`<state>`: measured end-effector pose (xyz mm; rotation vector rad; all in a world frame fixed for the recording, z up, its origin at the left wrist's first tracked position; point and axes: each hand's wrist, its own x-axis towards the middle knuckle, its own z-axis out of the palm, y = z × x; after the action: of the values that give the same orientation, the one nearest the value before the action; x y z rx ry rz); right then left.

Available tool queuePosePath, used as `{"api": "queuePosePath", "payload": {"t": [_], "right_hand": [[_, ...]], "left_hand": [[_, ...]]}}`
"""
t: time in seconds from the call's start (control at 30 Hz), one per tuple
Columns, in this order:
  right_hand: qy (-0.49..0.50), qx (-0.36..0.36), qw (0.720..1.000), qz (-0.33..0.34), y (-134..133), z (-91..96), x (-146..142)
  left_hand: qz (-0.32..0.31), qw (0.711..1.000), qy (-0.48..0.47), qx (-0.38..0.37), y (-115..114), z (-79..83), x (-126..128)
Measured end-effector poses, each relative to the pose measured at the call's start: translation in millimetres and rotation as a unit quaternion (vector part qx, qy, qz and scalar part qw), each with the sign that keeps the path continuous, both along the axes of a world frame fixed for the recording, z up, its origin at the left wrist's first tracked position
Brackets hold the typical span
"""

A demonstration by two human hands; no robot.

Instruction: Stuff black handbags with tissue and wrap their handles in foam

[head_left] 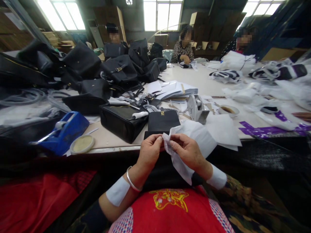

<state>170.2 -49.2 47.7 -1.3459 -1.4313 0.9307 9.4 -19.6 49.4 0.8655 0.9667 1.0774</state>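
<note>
White paper (182, 166) hangs before us, its top pinched by the fingertips of our left hand (149, 150) and right hand (189, 150); it looks light, soft and easily torn, best held by the edge. Beyond, on the surface (102, 136), stands a black bag (122, 124) whose inside we cannot see.
</note>
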Motion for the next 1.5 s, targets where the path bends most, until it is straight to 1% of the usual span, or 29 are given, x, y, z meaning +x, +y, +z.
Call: {"api": "queuePosePath", "payload": {"t": [0.07,0.13,0.23,0.3,0.4,0.53,0.67,0.83,0.9,1.07,1.2,1.37,1.5], "right_hand": [[0.006,0.002,1.000,-0.002,-1.4,0.4,0.2],[0.015,0.005,1.000,-0.002,-2.5,0.2,-0.6],[0.015,0.015,1.000,-0.008,-3.3,-1.4,-2.2],[0.001,0.025,1.000,-0.013,-3.7,-2.4,-3.1],[-0.053,0.046,0.997,-0.018,-4.7,-2.1,-4.6],[-0.140,0.091,0.986,-0.023,-6.8,1.0,-6.9],[-0.166,0.111,0.980,-0.013,-7.4,2.5,-7.2],[-0.183,0.145,0.972,0.008,-7.5,2.9,-8.2],[-0.187,0.152,0.971,0.008,-7.8,3.4,-9.5],[-0.190,0.153,0.970,0.011,-8.4,2.8,-11.0],[-0.192,0.162,0.968,0.020,-8.3,0.3,-10.1],[-0.190,0.157,0.969,0.024,-8.2,0.7,-11.3],[-0.189,0.164,0.968,0.027,-8.3,0.6,-13.1]], "left_hand": [[0.004,1.000,-0.014,-0.027,-1.7,6.5,1.9],[0.006,0.999,-0.015,-0.038,-3.4,11.4,2.9],[0.001,0.999,-0.008,-0.036,-5.5,13.8,2.1],[-0.012,1.000,0.002,-0.021,-6.5,13.2,0.4],[-0.041,0.997,0.045,0.037,-7.6,11.1,-1.8],[-0.060,0.981,0.125,0.135,-9.9,9.8,-1.6],[-0.066,0.962,0.180,0.195,-15.2,11.9,-0.7],[-0.064,0.923,0.277,0.259,-19.7,16.4,-1.3],[-0.065,0.915,0.294,0.268,-19.2,16.4,-1.9],[-0.067,0.912,0.303,0.269,-17.1,13.5,-2.9],[-0.074,0.910,0.299,0.279,-18.6,15.1,-2.3],[-0.051,0.911,0.288,0.291,-19.5,15.7,-2.0],[-0.055,0.907,0.297,0.292,-18.1,12.6,-2.2]]}}
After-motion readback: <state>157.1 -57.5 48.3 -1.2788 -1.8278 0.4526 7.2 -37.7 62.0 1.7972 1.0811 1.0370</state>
